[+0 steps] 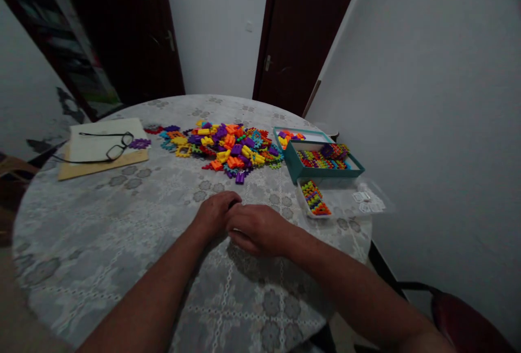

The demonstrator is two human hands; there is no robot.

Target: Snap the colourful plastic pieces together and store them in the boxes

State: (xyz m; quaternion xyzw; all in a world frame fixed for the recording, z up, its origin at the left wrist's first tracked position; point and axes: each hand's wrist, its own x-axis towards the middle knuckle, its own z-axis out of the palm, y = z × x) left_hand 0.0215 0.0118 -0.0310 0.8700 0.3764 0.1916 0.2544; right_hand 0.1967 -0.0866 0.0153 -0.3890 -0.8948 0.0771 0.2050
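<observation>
Close together above the near middle of the table are my left hand [214, 215] and my right hand [259, 228], their fingers meeting. Both are curled closed, and whatever they may grip is hidden by the fingers. Just beyond them lies a heap of colourful plastic gears and connector pieces [228, 146] in purple, orange, yellow, red, blue and green. A single purple connector piece [240, 178] lies at the heap's near edge, closest to my hands.
To the right stands a teal box [295, 165] with rows of gears, its lid [321, 134] behind holding more pieces. A clear plastic container [302, 195] holds stacked gears beside a transparent bag [368, 201]. Eyeglasses [116, 149] rest on papers [89, 149] at left, near a purple gear [140, 144].
</observation>
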